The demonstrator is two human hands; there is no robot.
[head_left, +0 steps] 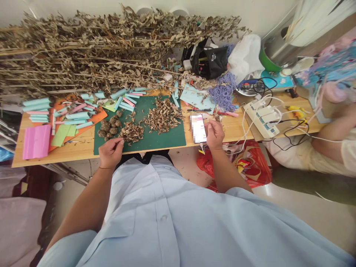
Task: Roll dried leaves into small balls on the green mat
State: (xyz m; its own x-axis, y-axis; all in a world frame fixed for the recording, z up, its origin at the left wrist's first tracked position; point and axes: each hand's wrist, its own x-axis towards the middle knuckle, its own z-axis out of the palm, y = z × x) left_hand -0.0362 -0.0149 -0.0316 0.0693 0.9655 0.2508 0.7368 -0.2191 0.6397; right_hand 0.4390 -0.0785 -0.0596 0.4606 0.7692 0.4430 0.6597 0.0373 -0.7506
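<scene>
Brown balls, clustered on green mat: apparently formed. Small leaf heap and larger leaf heap, alongside: loose, seemingly remaining. Left hand, by small heap; right hand, beside phone: each grip curled closed, contents indiscernible.

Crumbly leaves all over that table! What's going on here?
Someone in a pale blue shirt is at a wooden table, with dried plants along the back. The left hand, fingers curled, is at the front edge of a green mat, beside a small leaf pile and some brown balls; I can't tell if it holds anything. A bigger leaf pile lies farther right. The right hand is next to a phone. Coloured rolls lie to the left.
</scene>
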